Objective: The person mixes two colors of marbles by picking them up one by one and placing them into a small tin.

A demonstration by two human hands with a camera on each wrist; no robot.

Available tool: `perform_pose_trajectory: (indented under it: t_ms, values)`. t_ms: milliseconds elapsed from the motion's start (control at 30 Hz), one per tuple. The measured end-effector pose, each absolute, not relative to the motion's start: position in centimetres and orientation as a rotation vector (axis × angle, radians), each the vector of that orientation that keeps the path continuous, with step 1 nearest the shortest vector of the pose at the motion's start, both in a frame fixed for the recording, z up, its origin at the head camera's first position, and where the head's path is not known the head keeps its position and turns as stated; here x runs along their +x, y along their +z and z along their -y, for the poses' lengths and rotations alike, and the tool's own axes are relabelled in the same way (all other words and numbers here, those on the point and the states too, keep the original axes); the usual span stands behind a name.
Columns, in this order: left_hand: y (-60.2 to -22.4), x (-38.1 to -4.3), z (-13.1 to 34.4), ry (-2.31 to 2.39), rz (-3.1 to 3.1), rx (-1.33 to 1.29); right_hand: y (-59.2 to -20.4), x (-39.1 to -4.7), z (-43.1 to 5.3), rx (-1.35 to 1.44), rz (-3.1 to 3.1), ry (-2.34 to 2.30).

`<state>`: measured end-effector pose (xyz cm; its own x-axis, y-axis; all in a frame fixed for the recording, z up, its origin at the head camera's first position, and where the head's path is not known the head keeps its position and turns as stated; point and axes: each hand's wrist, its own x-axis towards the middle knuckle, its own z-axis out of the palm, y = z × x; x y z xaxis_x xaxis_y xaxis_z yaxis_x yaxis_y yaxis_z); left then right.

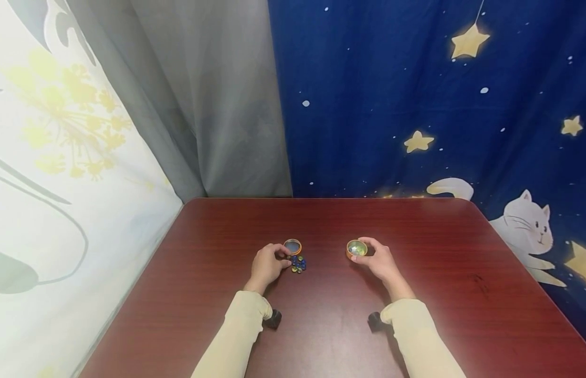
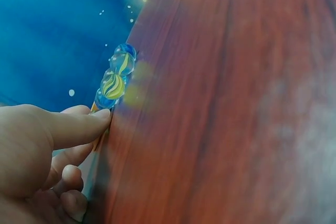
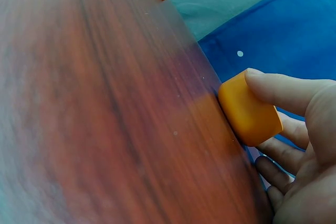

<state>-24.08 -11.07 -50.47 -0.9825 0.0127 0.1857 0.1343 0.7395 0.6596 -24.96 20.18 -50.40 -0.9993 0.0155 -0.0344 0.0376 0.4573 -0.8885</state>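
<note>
Several blue and yellow glass marbles (image 1: 299, 263) lie grouped on the table, left of centre. My left hand (image 1: 267, 265) reaches in from their left, thumb beside the nearest marbles and index finger by a round orange-rimmed lid (image 1: 293, 247). Its fingertips look apart; contact with a marble is unclear. In the left wrist view, marbles (image 2: 113, 83) show just beyond the thumb. My right hand (image 1: 382, 261) grips a small round orange tub (image 1: 350, 254) between thumb and fingers, its mouth upward. Something greenish shows inside. The right wrist view shows the tub's orange side wall (image 3: 244, 111) at the tabletop.
The dark red wooden table (image 1: 321, 325) has rounded far corners. Behind it hang a grey curtain (image 1: 236, 105) and a blue curtain (image 1: 368, 105) with stars, and a white patterned cloth (image 1: 85, 210) hangs at left. Each wrist wears a black device (image 1: 273, 319).
</note>
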Motion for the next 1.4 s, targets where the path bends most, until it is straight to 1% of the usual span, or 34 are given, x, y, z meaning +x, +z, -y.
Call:
perform_pose_trajectory:
  t_ms: [233,800,1133,1400]
  values:
    - [-50.19,-23.90,10.89,-1.115,2.766,-0.065,-50.31,-24.91,-20.12,0.059,-2.661,-1.619]
    - [-50.25,-23.75,10.85,-1.106,2.740,-0.041,-50.27,-24.85,-20.15,0.072,-2.651,-1.618]
    - [-50.19,-23.63,10.94,-1.123,2.733,-0.051,-50.28,-24.88,-20.16,0.063,-2.664,-1.609]
    - [-50.17,-23.55,10.99,-1.174,2.690,-0.124,-50.23,-24.91,-20.22,0.063,-2.676,-1.595]
